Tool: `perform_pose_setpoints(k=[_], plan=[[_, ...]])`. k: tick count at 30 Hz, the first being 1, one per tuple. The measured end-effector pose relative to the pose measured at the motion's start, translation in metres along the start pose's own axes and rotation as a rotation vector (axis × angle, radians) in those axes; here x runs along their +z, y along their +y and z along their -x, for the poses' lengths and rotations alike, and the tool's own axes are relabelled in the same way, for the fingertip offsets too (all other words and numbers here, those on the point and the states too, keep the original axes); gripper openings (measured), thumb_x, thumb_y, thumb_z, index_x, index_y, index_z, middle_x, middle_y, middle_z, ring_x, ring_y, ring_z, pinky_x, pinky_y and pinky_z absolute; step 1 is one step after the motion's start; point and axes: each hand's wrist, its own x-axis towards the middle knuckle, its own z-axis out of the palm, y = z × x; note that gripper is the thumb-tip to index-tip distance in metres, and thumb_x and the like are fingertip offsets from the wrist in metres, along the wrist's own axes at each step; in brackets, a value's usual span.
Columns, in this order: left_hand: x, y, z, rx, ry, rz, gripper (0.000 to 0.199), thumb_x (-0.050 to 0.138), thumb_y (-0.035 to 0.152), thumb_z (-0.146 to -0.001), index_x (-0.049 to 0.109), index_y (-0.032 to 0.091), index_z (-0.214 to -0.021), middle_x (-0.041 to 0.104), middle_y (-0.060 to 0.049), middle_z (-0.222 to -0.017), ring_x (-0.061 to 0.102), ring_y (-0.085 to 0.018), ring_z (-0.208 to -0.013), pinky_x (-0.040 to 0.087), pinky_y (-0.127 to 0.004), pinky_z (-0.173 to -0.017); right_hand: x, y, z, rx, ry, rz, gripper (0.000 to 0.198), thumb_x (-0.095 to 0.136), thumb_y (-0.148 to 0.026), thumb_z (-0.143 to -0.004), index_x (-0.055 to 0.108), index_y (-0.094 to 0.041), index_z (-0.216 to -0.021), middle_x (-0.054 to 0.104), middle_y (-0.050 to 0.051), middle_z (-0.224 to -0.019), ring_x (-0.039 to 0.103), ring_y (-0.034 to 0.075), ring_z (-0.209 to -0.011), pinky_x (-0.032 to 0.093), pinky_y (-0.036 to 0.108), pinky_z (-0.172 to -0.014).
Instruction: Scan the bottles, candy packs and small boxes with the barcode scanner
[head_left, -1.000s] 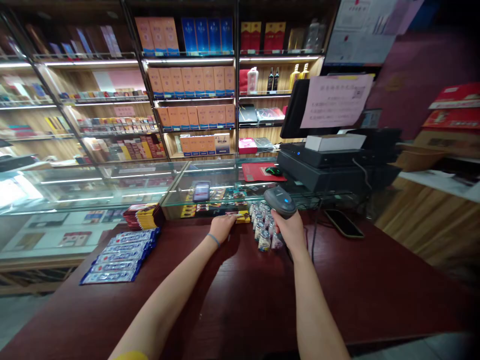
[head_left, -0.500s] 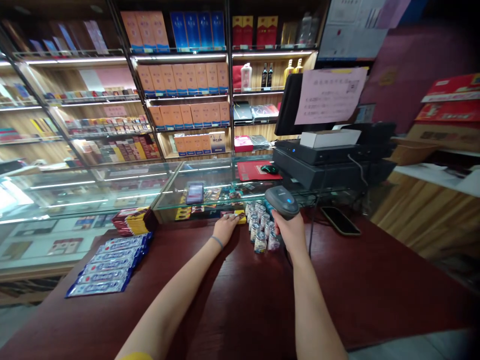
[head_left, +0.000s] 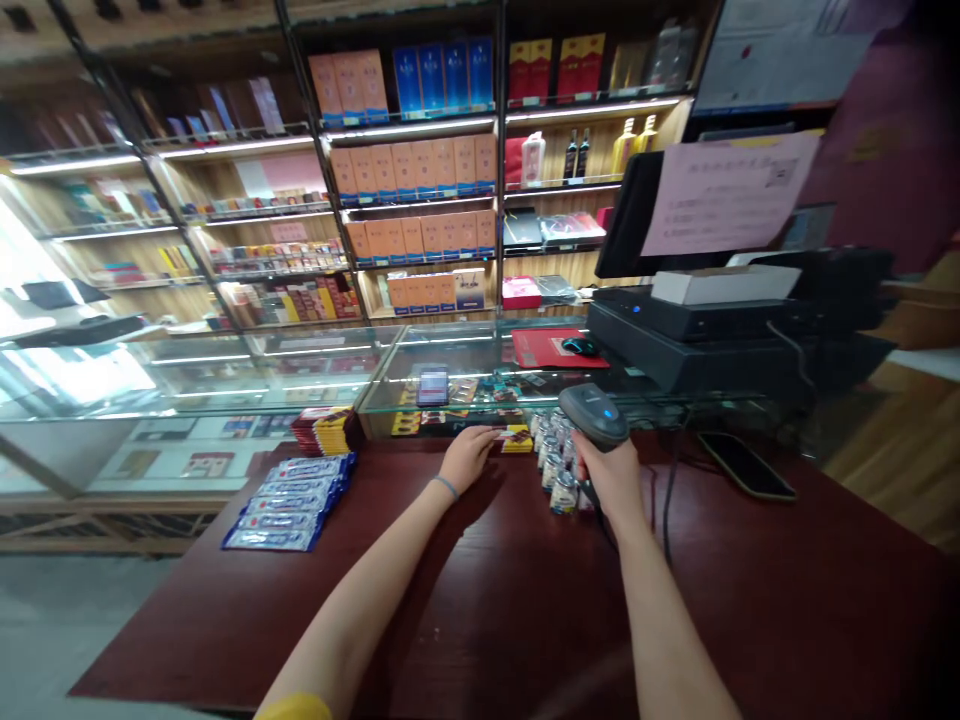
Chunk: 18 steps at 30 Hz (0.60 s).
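Observation:
My right hand (head_left: 611,475) is wrapped round the handle of a dark grey barcode scanner (head_left: 594,415), held above several small jars (head_left: 556,462) with silvery lids. Part of the jar group is hidden behind that hand and the scanner. My left hand (head_left: 466,456), with a band at its wrist, reaches to a small pile of yellow and dark-red packets (head_left: 517,438). Its fingers are closed at the left end of the top packet, and their tips are hard to make out. Farther left lie a stack of similar packets (head_left: 326,430) and a fanned row of blue-and-white sachets (head_left: 289,505).
A glass display case (head_left: 442,365) borders the dark red counter (head_left: 510,600) at the back. On the case stand a small screen (head_left: 433,386) and a red mat (head_left: 544,350) with a mouse. A phone (head_left: 746,465) lies at right, beside the scanner's cable and below a monitor (head_left: 637,220).
The view has swung left, so everything sits farther right. My left hand has drawn back slightly from the yellow packets, showing more of them. The scanner stays in my right hand over the jars.

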Motion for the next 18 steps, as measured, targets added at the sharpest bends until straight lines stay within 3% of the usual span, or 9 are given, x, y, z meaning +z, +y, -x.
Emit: perform_pose_setpoints(k=[2, 7, 13, 18], plan=[[-0.026, 0.008, 0.006, -0.009, 0.054, -0.037, 0.021, 0.075, 0.021, -0.077, 0.075, 0.03, -0.096, 0.073, -0.009, -0.1, 0.066, -0.026, -0.104, 0.043, -0.045, -0.11, 0.007, -0.006, 0.005, 0.095, -0.01, -0.1, 0.034, 0.067, -0.048, -0.079, 0.052, -0.025, -0.059, 0.052, -0.001, -0.043, 0.049, 0.017, -0.035, 0.042, 0.03, -0.039], [-0.103, 0.018, 0.021, 0.11, 0.176, -0.353, 0.016, 0.065, 0.027, -0.087, 0.071, 0.03, -0.102, 0.07, -0.009, -0.103, 0.062, -0.026, -0.106, 0.042, -0.044, -0.108, 0.028, -0.026, 0.022, 0.081, -0.096, -0.225, 0.036, 0.07, -0.048, -0.078, 0.056, -0.023, -0.057, 0.053, -0.001, -0.045, 0.048, 0.015, -0.037, 0.041, 0.029, -0.04], [-0.199, 0.016, 0.036, 0.104, 0.256, -0.76, 0.025, 0.061, 0.02, -0.087, 0.071, 0.028, -0.109, 0.065, -0.011, -0.108, 0.059, -0.028, -0.108, 0.042, -0.043, -0.105, 0.056, -0.033, 0.04, -0.046, -0.195, -0.058, 0.038, 0.066, -0.045, -0.081, 0.053, -0.023, -0.053, 0.054, -0.001, -0.043, 0.052, 0.015, -0.041, 0.045, 0.029, -0.05], [-0.258, 0.011, 0.042, 0.049, 0.163, -1.1, 0.042, 0.057, 0.018, -0.087, 0.063, 0.024, -0.128, 0.056, -0.015, -0.133, 0.052, -0.031, -0.125, 0.039, -0.048, -0.11, 0.085, -0.027, 0.055, -0.048, -0.276, -0.055, 0.033, 0.067, -0.049, -0.079, 0.059, -0.021, -0.063, 0.057, -0.001, -0.046, 0.055, 0.016, -0.042, 0.045, 0.029, -0.05]])
